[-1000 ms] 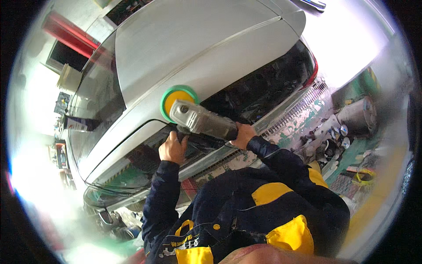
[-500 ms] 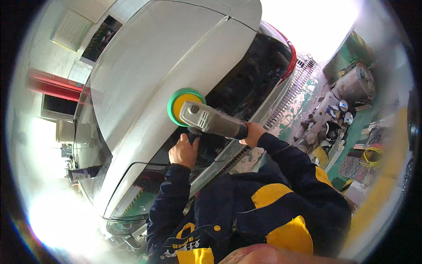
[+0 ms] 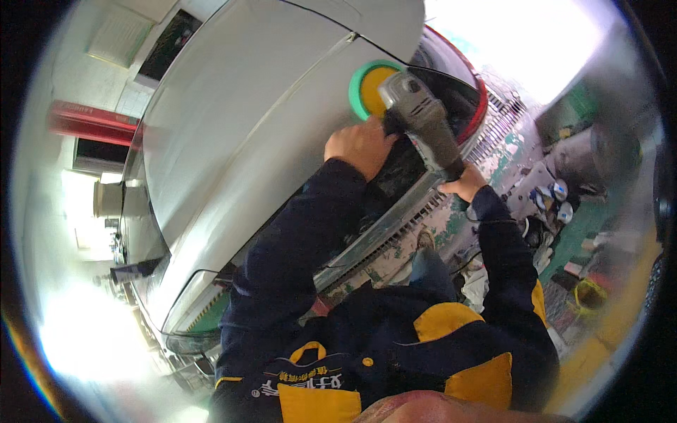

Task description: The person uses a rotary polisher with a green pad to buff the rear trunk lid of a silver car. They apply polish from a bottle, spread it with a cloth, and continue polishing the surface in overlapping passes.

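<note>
A grey car polisher (image 3: 423, 120) with a yellow and green round foam pad (image 3: 374, 88) lies against the edge of a silver car's roof (image 3: 254, 99), above the dark side windows. My left hand (image 3: 361, 148) is closed round the black side handle near the polisher's head. My right hand (image 3: 465, 183) grips the rear end of the body, where the cord leaves. The pad's face is hidden against the paint, so I cannot tell whether it spins.
To the right, a floor drain grating (image 3: 497, 116) runs past the red tail light (image 3: 478, 113). Bottles and clutter (image 3: 557, 197) lie there beside a coiled yellow cord (image 3: 591, 292). A red beam (image 3: 95, 123) stands beyond the car. The side mirror (image 3: 204, 366) sticks out at lower left.
Both hands have carried the polisher along the roof edge, up and to the right toward the car's rear. My left arm now reaches farther forward, and the polisher's body has turned more steeply.
</note>
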A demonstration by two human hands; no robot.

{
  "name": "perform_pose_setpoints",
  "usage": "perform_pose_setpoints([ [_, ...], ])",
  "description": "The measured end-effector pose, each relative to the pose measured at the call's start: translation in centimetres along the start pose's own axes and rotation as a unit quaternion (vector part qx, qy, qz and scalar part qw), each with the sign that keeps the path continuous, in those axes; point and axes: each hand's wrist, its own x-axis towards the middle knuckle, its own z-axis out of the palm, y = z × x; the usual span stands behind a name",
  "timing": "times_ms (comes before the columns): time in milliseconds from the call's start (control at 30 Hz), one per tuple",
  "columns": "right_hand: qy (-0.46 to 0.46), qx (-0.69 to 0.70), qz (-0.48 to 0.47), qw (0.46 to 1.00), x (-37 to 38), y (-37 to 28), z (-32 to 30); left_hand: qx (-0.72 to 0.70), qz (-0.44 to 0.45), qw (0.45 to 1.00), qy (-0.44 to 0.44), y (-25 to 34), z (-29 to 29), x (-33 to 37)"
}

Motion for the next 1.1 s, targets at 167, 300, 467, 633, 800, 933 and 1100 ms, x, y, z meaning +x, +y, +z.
perform_pose_setpoints([
  [167,-0.022,0.087,0.065,0.994,2.9,1.5,-2.1,-0.019,0.0,0.999,0.038,1.8,-1.4,2.8],
  [300,-0.024,0.055,0.056,0.997,2.2,1.9,0.0,-0.052,-0.035,0.998,0.015,0.5,-1.2,0.7],
  [467,-0.048,0.061,0.067,0.995,-0.9,1.7,5.6,-0.102,-0.081,0.991,-0.014,-3.8,1.3,-6.6],
  [633,-0.08,-0.057,0.02,0.995,-4.0,-1.5,13.6,-0.097,-0.149,0.984,-0.003,-9.8,4.9,-17.5],
  [800,-0.169,-0.191,-0.014,0.967,-7.1,-8.4,22.9,-0.075,-0.21,0.972,0.074,-17.5,8.9,-30.3],
  [933,-0.196,-0.259,-0.066,0.944,-9.8,-14.3,31.5,-0.101,-0.256,0.955,0.114,-24.0,12.1,-40.3],
  [1100,-0.186,-0.287,-0.128,0.931,-13.6,-20.8,40.5,-0.094,-0.318,0.933,0.138,-31.1,14.2,-50.3],
])
